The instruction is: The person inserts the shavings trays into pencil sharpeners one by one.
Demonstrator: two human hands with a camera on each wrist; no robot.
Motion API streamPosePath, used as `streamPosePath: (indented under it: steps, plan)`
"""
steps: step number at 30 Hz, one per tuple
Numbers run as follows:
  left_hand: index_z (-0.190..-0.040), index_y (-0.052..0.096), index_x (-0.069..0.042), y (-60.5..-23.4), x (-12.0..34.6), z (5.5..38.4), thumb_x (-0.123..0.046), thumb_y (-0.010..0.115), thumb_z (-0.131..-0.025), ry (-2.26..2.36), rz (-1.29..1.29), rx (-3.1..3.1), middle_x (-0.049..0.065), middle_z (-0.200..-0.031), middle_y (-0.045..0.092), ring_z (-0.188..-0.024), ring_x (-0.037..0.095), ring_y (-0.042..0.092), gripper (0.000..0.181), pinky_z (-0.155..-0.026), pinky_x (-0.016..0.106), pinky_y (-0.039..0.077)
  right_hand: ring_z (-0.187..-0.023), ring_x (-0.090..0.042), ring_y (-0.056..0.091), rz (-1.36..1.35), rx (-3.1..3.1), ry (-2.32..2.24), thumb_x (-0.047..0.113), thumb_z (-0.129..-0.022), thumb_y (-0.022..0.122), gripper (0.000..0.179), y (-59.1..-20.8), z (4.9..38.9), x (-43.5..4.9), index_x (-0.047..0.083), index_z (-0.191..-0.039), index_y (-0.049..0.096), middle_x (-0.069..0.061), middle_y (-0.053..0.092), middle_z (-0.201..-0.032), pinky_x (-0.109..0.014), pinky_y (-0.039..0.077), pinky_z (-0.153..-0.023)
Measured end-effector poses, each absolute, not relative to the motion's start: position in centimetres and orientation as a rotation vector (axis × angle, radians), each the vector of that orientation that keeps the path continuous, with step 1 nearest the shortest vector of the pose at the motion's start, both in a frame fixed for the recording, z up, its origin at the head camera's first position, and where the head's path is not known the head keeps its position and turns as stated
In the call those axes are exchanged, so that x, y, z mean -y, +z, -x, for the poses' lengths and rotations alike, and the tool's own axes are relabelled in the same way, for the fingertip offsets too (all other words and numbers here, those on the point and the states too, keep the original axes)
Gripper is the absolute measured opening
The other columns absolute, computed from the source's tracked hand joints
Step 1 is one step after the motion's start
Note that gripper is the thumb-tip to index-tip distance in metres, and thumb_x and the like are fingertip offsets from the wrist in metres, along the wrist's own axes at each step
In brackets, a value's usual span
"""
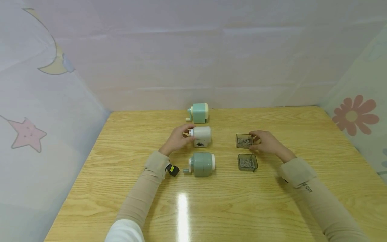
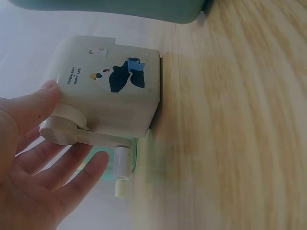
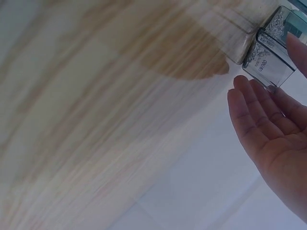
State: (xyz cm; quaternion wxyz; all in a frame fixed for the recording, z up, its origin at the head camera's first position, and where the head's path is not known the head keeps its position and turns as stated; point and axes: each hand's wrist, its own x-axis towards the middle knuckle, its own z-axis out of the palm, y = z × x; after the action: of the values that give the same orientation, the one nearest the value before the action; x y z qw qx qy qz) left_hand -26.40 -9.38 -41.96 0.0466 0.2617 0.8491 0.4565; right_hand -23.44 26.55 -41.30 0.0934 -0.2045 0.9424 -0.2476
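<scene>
A cream pencil sharpener [image 1: 202, 135] with panda stickers stands in the middle of a row of three. My left hand [image 1: 179, 138] holds it at its crank end, thumb on the near side; in the left wrist view the crank [image 2: 98, 138] hangs beside my spread fingers. To the right, my right hand [image 1: 267, 143] grips a clear shavings drawer [image 1: 244, 145] by its right end, thumb and fingers on opposite sides. Shavings lie inside that drawer. A second shavings drawer [image 1: 247, 168] sits just nearer on the table.
A light teal sharpener [image 1: 199, 113] stands behind the cream one, and a darker green sharpener [image 1: 202, 164] in front of it. All are on a wooden table [image 1: 229, 208] backed by a pale cloth wall [image 1: 217, 67].
</scene>
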Motion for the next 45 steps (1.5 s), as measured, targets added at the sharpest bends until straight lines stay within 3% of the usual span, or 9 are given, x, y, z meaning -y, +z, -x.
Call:
streamPosePath:
  steps: [45]
  plan:
    - [-0.125,0.051,-0.004,-41.4,9.3,26.1,-0.007,0.063,-0.085,1.356,-0.8,-2.613,0.012,-0.116,0.056,-0.097,0.024,0.056,0.041,-0.078,0.029,0.051,-0.096,-0.037,0.057,0.642,-2.753,-0.773,0.014,-0.079,0.071,0.061,-40.6,24.0,-24.4,-0.011,-0.127,0.042,-0.028,0.051,-0.119,-0.046,0.049,-0.079]
